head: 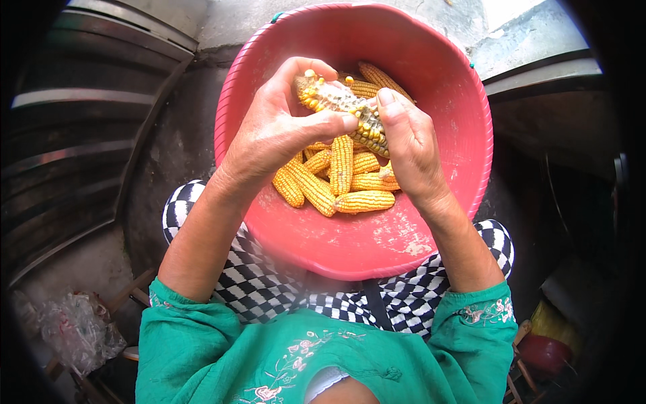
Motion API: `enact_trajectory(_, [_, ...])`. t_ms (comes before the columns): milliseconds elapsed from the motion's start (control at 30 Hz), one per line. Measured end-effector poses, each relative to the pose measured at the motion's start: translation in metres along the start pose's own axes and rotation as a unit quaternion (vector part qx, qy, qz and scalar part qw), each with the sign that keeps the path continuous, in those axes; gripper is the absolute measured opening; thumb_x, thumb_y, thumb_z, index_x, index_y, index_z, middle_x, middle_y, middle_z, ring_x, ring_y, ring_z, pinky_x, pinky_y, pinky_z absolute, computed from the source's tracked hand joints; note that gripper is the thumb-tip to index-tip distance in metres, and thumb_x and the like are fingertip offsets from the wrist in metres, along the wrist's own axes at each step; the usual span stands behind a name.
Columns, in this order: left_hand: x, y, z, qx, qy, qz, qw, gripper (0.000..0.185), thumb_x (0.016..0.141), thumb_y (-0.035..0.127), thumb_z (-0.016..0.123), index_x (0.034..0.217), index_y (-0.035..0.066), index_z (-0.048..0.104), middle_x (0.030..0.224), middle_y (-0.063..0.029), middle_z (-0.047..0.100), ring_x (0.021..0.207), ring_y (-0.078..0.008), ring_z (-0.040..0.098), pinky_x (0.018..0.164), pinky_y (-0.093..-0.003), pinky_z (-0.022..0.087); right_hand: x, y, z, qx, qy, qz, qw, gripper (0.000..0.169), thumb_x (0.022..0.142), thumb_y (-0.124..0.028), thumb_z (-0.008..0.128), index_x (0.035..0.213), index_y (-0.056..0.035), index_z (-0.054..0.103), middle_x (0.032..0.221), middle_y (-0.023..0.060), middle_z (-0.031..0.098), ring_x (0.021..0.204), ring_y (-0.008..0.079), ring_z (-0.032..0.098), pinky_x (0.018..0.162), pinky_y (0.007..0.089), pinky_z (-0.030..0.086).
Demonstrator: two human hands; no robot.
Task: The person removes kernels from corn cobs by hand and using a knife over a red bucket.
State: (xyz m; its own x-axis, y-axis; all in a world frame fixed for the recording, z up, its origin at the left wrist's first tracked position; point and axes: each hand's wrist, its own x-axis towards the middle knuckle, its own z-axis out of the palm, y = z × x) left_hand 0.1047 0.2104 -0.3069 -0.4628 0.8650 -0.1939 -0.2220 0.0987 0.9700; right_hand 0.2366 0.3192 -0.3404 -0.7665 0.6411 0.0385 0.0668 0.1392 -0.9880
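Between both hands, above the basin, is a partly shelled corn cob (348, 103), slanting down to the right. Yellow kernels remain at its upper left end and along its lower right part; the middle is stripped and looks dark in spots. My left hand (287, 113) grips the upper left end, its thumb stretched along the cob. My right hand (411, 139) is closed around the lower right end, thumb on top. Below them, several yellow ears of corn (341, 164) lie heaped in a red plastic basin (323, 242). My hands hide part of the heap.
The basin's near rim is at my legs, which wear checkered trousers (262, 283). A slatted metal door or shutter (86, 126) stands at left. Crumpled clear plastic bags (81, 328) lie at lower left. A dark red rounded object (545, 353) sits at lower right.
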Motion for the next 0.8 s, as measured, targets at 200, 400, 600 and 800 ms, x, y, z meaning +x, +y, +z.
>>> enact_trajectory(200, [-0.001, -0.007, 0.001, 0.055, 0.037, 0.025, 0.997, 0.035, 0.074, 0.008, 0.073, 0.102, 0.008, 0.051, 0.088, -0.0019, 0.060, 0.070, -0.0058, 0.056, 0.058, -0.0183, 0.046, -0.003, -0.007, 0.001, -0.050, 0.007, -0.027, 0.998, 0.025, 0.095, -0.020, 0.044, 0.084, 0.0010, 0.052, 0.064, 0.0189, 0.051, 0.058, 0.0321, 0.055, 0.053, 0.0391, 0.041])
enact_trajectory(400, [0.004, -0.011, 0.005, -0.034, 0.103, -0.022, 0.994, 0.018, 0.080, 0.011, 0.068, 0.091, 0.008, 0.054, 0.077, -0.0001, 0.060, 0.062, -0.0019, 0.053, 0.046, -0.0153, 0.041, -0.003, -0.008, 0.005, -0.034, -0.008, -0.012, 0.999, 0.028, 0.095, -0.023, 0.044, 0.083, 0.0012, 0.052, 0.064, 0.0181, 0.050, 0.058, 0.0306, 0.054, 0.055, 0.0378, 0.041])
enact_trajectory(600, [0.002, -0.002, -0.001, -0.036, 0.052, -0.058, 0.996, 0.035, 0.077, 0.014, 0.071, 0.103, 0.004, 0.051, 0.087, -0.0031, 0.059, 0.074, -0.0060, 0.056, 0.060, -0.0185, 0.047, 0.000, -0.001, 0.001, 0.005, -0.021, 0.021, 1.000, 0.033, 0.096, -0.027, 0.043, 0.084, 0.0018, 0.052, 0.065, 0.0173, 0.050, 0.059, 0.0279, 0.051, 0.056, 0.0367, 0.040])
enact_trajectory(800, [0.000, -0.007, 0.007, 0.018, 0.050, -0.015, 0.998, 0.048, 0.074, 0.008, 0.070, 0.114, 0.006, 0.044, 0.089, -0.0035, 0.059, 0.068, -0.0067, 0.054, 0.059, -0.0188, 0.044, -0.001, -0.006, 0.002, -0.019, -0.011, 0.001, 1.000, 0.034, 0.097, -0.028, 0.042, 0.084, 0.0015, 0.052, 0.065, 0.0164, 0.050, 0.059, 0.0266, 0.051, 0.057, 0.0363, 0.040])
